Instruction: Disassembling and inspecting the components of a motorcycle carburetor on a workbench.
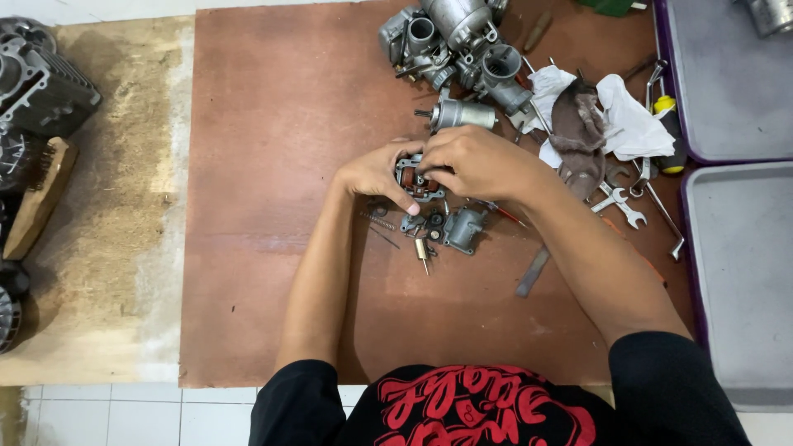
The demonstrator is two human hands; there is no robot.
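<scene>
Both my hands meet over a small grey carburetor body (415, 181) with reddish parts inside, held just above a brown board (273, 165). My left hand (376, 172) grips its left side, thumb stretched along the front. My right hand (475, 161) covers its right and top, fingers curled on it. Just below lie a grey float bowl (465, 230), small dark fittings (421, 223), a brass jet (421, 249), a spring (376, 219) and a thin needle (384, 238).
Several grey carburetor bodies and a cylinder (458, 49) lie at the board's far edge. A dirty white rag (615, 111), wrenches (619, 202), a yellow-handled screwdriver (667, 124) and a flat metal strip (533, 272) lie to the right. Grey trays (739, 272) stand at right; engine parts (37, 91) at left.
</scene>
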